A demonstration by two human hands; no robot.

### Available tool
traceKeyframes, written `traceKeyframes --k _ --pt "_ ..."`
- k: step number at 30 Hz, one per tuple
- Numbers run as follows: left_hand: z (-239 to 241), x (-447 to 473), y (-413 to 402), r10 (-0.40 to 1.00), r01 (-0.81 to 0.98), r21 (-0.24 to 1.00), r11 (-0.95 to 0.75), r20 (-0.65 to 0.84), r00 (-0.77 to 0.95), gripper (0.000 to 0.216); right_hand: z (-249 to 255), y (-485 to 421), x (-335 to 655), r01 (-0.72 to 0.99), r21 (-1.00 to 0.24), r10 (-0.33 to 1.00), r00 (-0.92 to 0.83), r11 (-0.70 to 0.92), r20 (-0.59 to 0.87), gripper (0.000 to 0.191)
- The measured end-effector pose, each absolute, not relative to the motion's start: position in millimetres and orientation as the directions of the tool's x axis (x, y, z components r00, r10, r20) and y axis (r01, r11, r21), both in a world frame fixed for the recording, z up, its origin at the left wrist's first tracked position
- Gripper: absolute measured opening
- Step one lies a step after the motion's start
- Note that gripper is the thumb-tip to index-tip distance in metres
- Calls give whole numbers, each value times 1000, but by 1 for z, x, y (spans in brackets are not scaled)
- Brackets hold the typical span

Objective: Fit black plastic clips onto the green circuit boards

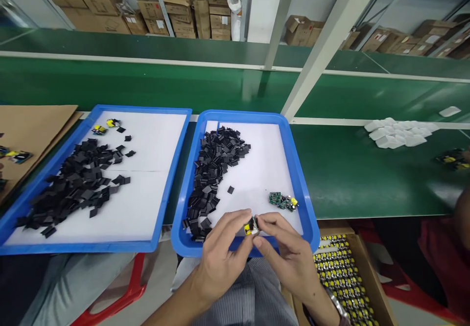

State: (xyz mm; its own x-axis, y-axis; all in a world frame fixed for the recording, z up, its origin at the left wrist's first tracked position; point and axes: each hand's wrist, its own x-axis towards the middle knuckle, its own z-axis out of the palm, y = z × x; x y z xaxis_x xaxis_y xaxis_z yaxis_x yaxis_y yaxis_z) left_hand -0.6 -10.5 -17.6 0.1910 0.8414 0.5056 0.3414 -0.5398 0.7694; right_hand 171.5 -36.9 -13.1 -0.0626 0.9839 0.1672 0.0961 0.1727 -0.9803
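A small electronic part with a yellow and black body (248, 229) is pinched between my two hands over the front edge of the blue tray (310, 218). My left hand (225, 247) grips its left side with thumb and fingertips. On its right side, the fingertips of my right hand (284, 247) close on the same part; a pale bit shows beside them. Small black square pads (211, 179) lie heaped along the tray's left side, and one loose pad (230, 189) sits apart. Green circuit boards (281, 200), one with a yellow component, rest at the right.
Another blue tray (147, 245) with black pads stands on the left, beside cardboard (40, 120). A white post (323, 42) rises behind my tray. White pieces (400, 132) are piled at right. Below, a carton (369, 272) holds rows of yellow-topped parts. People sit on both sides.
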Motion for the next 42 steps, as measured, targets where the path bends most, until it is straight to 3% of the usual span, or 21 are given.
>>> traceKeyframes --k 7,10,12,14,16,19,22,25,29,32,34,38,42 --pt "-20 -4 -10 798 323 730 -602 569 200 53 -11 -34 159 62 -975 973 -96 215 209 41" --pt "-15 -3 -7 813 322 748 -580 504 292 47 -14 -32 163 85 -974 978 -6 209 209 26" --pt "-10 -1 -2 827 390 739 -549 414 379 53 -19 -25 182 198 -955 965 99 219 242 16" --pt "-4 2 5 824 497 674 -546 323 466 67 -26 -11 218 401 -899 926 241 176 289 16" --pt "0 6 15 791 589 556 -586 235 565 70 -34 9 268 604 -797 857 411 0 311 26" --pt "0 18 29 717 641 382 -665 88 691 62 -43 40 349 654 -745 796 518 -132 313 38" --pt "-1 40 41 670 637 301 -710 9 742 69 -45 64 407 696 -698 794 517 -171 321 41" --pt "0 64 49 642 620 283 -732 -19 767 82 -43 78 427 755 -640 808 463 -142 366 44" --pt "4 72 52 712 686 280 -671 -13 702 77 -34 85 396 819 -574 824 332 -10 459 49" --pt "8 55 42 757 728 275 -628 0 654 73 -22 84 338 791 -582 884 122 187 451 37" --pt "10 39 30 780 735 315 -601 29 625 65 -10 84 291 677 -622 904 -163 393 394 27" --pt "8 3 1 837 631 597 -496 136 530 52 6 94 205 474 -652 781 -538 592 318 28" --pt "-2 -27 -14 922 508 796 -329 153 357 47 2 113 159 416 -676 743 -597 608 302 14"
